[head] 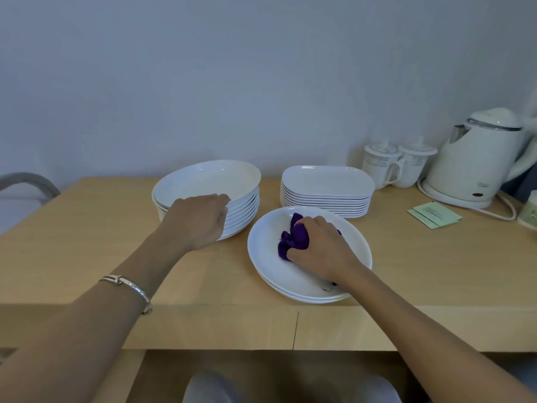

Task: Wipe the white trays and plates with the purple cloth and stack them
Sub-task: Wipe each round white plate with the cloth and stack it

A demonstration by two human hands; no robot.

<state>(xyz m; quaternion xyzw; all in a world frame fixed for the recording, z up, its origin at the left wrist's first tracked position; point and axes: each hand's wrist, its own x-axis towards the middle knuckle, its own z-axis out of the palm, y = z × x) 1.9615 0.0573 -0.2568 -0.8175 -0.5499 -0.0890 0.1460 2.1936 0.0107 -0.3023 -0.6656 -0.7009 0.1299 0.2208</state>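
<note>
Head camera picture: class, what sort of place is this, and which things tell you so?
Probably a hotel or guest room, not certain: a white electric kettle, two lidded cups and green sachets sit on a light wooden desk.

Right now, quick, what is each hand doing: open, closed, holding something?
Left hand: fingers curled over the rim of the top plate.
Right hand: grips the purple cloth.

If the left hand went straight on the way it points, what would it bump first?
Probably the top plate of the tall round stack: the left hand reaches over its near rim, fingers curled there. Whether they touch it is unclear.
</note>
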